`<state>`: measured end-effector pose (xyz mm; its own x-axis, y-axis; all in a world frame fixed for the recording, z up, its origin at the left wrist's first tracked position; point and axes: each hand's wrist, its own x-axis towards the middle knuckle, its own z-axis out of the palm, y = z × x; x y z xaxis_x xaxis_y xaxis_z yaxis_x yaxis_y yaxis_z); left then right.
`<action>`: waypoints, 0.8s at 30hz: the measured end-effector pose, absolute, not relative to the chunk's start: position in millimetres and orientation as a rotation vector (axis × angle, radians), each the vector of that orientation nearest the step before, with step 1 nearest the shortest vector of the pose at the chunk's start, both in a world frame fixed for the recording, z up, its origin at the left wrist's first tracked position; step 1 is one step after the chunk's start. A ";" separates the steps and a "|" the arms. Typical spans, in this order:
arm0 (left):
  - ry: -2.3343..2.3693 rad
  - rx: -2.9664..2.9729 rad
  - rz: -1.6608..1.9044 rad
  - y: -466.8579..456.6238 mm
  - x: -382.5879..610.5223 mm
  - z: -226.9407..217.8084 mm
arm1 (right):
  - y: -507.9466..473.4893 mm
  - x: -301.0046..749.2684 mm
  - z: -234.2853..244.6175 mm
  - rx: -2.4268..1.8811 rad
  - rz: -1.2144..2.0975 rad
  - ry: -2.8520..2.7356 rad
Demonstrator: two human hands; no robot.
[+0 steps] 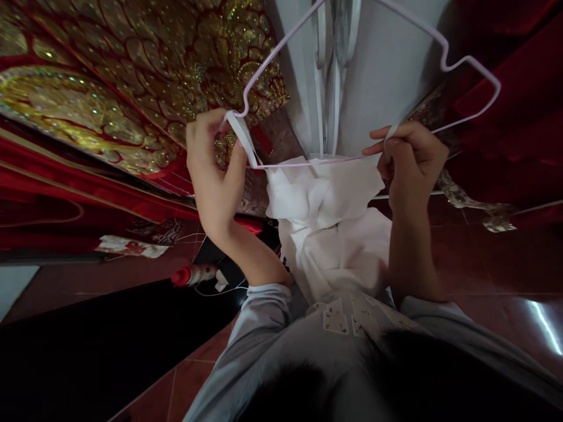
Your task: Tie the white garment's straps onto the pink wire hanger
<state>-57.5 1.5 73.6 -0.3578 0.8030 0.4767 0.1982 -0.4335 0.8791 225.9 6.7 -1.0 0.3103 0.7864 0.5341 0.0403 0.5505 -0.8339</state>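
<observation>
A pale pink wire hanger (281, 46) spans the space in front of me, its top running out of view. Below its lower bar hangs a white garment (316, 193) in soft folds. My left hand (215, 167) pinches a white strap (243, 136) looped at the hanger's left end. My right hand (411, 152) is at the lower bar, fingers closed around another narrow white strap (390, 133), with the index finger pointing left. The hanger's right shoulder stands out bare beyond this hand.
Red and gold sequined garments (176, 70) hang at the left, with dark red cloth (519, 117) at the right. White straps (328, 76) hang against a grey wall (387, 64). A red-capped bottle (193, 275) lies by a black surface (109, 340), above a red tiled floor (466, 269).
</observation>
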 end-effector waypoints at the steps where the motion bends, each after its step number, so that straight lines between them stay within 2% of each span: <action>1: 1.341 1.487 1.779 -0.1 -58.1 74.7 | 6.7 225.4 -1.4 -0.875 0.576 -1.156; 8: 1.265 1.744 1.635 -1.6 -60.2 80.6 | 10.6 229.7 -9.7 -0.928 0.582 -1.218; 14: 1.184 1.378 1.727 -3.2 -54.4 75.7 | 10.3 228.3 -10.1 -0.961 0.571 -1.165; 18: 1.072 1.497 1.831 -2.9 -51.4 61.6 | 5.5 222.6 -3.7 -0.919 0.599 -1.141; 21: 1.016 1.300 2.023 2.1 -45.3 42.6 | 0.6 217.7 1.3 -0.873 0.629 -1.147; 24: 0.921 1.039 2.060 7.0 -30.1 20.3 | -3.6 213.4 4.9 -0.846 0.636 -1.155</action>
<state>-30.1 7.0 20.3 -0.4785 0.7843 0.3948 -0.2292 -0.5456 0.8061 213.4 -3.6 4.9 0.2950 0.8024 0.5188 -0.0091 0.5453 -0.8382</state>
